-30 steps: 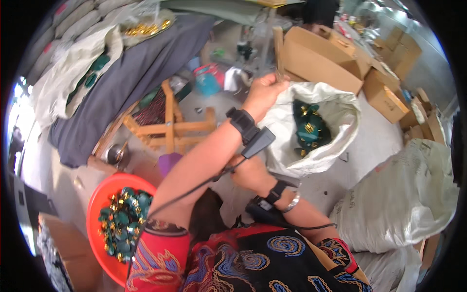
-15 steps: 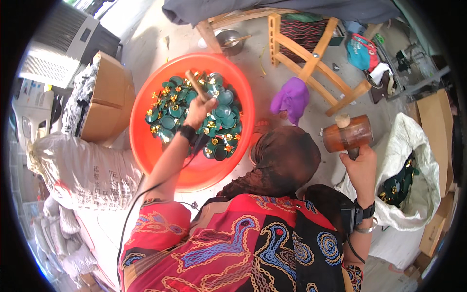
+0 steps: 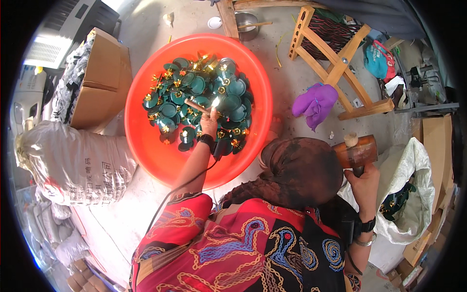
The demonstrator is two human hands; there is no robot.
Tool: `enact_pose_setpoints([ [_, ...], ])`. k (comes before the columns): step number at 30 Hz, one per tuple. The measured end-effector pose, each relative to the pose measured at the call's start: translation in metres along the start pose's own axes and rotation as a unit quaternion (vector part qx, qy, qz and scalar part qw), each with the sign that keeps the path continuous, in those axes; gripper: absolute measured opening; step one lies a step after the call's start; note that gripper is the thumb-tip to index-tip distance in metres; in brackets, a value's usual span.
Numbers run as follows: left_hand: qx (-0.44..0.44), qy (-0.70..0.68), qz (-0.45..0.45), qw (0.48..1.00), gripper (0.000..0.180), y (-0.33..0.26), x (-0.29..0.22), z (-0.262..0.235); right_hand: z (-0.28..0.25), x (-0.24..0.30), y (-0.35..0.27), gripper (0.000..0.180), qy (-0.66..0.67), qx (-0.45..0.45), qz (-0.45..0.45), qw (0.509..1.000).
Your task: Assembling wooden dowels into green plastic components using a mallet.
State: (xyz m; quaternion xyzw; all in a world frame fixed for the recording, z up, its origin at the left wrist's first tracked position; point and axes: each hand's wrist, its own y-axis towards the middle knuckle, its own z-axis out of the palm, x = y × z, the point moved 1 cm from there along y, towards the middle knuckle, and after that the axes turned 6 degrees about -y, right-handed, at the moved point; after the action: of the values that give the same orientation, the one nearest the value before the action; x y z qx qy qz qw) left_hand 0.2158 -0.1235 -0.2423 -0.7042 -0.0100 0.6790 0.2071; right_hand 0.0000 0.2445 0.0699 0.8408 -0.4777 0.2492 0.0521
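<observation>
My left hand [image 3: 209, 125] is closed on a short wooden stick [image 3: 193, 105], which points left above a heap of dark green round pieces [image 3: 168, 110]. Some of these pieces carry small shiny gold parts. They lie in a large orange-red basin [image 3: 146, 160]. Off to the right, my right hand [image 3: 366, 184] is closed around a wooden mallet [image 3: 366, 150] with a brown, barrel-shaped head. The mallet is held up, well apart from the basin. Glare beside my left fingertips blurs the pieces there.
Left of the basin stand a stuffed white sack [image 3: 92, 165] and a cardboard box [image 3: 99, 80]. A wooden folding stool [image 3: 335, 73] and a purple cloth [image 3: 317, 102] are at the upper right. Near my right hand is an open white sack [image 3: 411, 214] with green pieces inside.
My view has shifted, so the basin looks larger. My left hand has moved nearer within the basin, and the stick now lies flatter. The mallet stays raised in my right hand.
</observation>
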Motion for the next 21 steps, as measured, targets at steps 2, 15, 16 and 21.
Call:
enact_pose_setpoints([
  [2,-0.031,-0.019,0.030,0.999,0.030,0.005,0.005,0.001,0.002,-0.001,-0.002,0.026,-0.008,0.011,0.025,1.000],
  [15,-0.123,0.431,0.012,0.894,0.041,0.009,0.011,0.021,0.002,0.008,-0.003,0.027,-0.041,0.021,0.054,0.997],
  [16,-0.097,0.409,0.075,0.904,0.040,0.002,0.011,0.024,0.002,0.006,-0.003,0.027,-0.035,0.024,0.063,0.997],
  [21,-0.059,0.458,0.179,0.869,0.030,-0.004,0.022,0.026,0.000,0.004,-0.008,0.027,-0.055,0.010,0.030,0.998],
])
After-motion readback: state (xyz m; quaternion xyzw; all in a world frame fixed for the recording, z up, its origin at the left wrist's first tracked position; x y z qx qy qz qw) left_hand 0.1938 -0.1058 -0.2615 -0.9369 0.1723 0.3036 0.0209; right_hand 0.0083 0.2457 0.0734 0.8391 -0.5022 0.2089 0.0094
